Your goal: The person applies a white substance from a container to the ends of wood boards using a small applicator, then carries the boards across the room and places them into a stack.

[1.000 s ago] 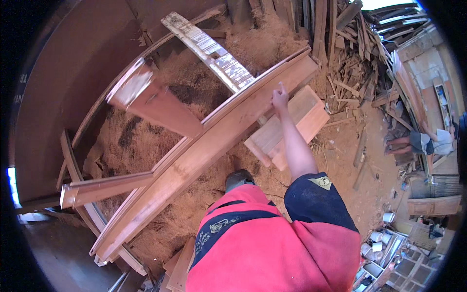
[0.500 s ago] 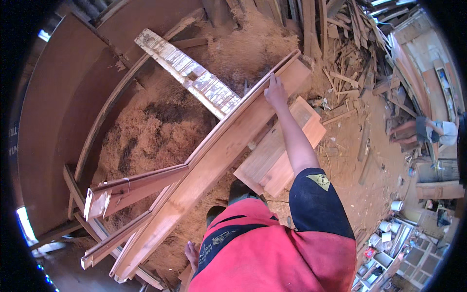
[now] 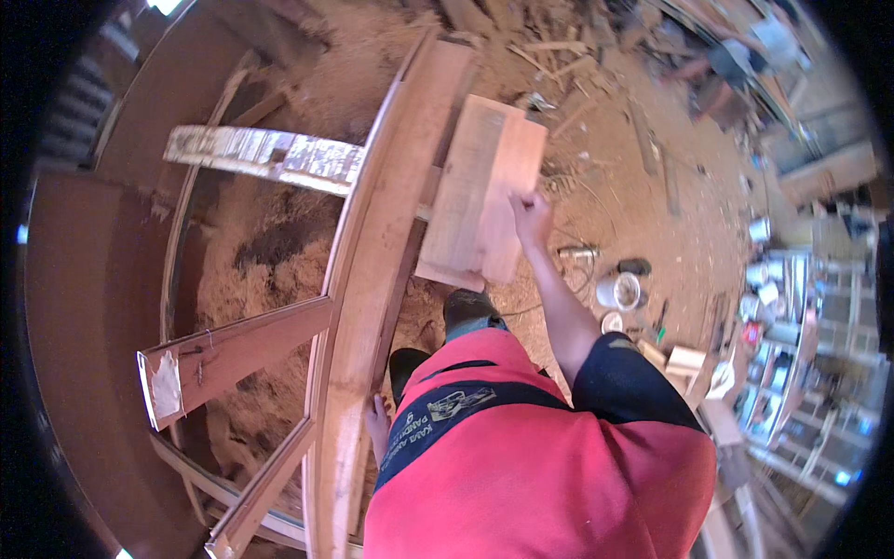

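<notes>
Light wooden board [image 3: 512, 191] lay at the right hand's [image 3: 533, 222] curled fingers; I could not confirm a grip. The left hand [image 3: 377, 427], its hold indeterminable, was beside the long plank [image 3: 396, 177], where the right hand had been earlier.

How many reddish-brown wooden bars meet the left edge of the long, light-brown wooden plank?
2: the upper bar, with a pale end, and the lower bar, slanting toward bottom left. Others may hide beneath the long plank.
</notes>
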`<state>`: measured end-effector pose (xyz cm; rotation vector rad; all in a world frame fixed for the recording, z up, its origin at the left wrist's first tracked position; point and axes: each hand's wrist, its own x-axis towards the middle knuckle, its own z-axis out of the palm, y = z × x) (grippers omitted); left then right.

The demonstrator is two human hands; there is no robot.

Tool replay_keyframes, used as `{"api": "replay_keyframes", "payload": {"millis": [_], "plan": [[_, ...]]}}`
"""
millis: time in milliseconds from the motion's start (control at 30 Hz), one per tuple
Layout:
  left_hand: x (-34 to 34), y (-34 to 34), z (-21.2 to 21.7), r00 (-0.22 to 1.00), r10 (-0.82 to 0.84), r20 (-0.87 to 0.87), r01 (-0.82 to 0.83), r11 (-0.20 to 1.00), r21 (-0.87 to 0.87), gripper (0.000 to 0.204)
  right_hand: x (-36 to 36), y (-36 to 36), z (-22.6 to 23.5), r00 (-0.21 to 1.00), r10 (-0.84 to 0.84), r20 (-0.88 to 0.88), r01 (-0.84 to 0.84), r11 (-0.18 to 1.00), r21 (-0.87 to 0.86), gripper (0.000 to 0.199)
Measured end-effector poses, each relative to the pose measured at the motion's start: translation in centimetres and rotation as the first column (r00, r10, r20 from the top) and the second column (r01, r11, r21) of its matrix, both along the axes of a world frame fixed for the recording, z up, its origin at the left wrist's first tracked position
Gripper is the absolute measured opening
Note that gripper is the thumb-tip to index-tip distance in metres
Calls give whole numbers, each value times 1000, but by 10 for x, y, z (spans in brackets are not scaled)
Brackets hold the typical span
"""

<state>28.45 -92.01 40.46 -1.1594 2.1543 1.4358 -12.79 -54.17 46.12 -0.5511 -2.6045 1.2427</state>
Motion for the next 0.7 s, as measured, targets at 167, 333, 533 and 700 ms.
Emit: {"api": "replay_keyframes", "payload": {"millis": [167,333,533,700], "plan": [[-12,-14,-25,970,-235,61,178,860,478,58,114,29,-80,870,-188,455,362,871,-332,60],[-3,-13,-15,871,-483,-86,488,834,258,58,97,19,-78,941,57,332,238,586,-774,84],[-17,-24,8,865,-501,-30,473,793,384,54,113,-10,-36,914,-224,337,380,761,-525,71],[-106,60,56,844,-416,-338,507,824,253,49,221,63,-21,915,-345,210,404,765,-502,60]]}}
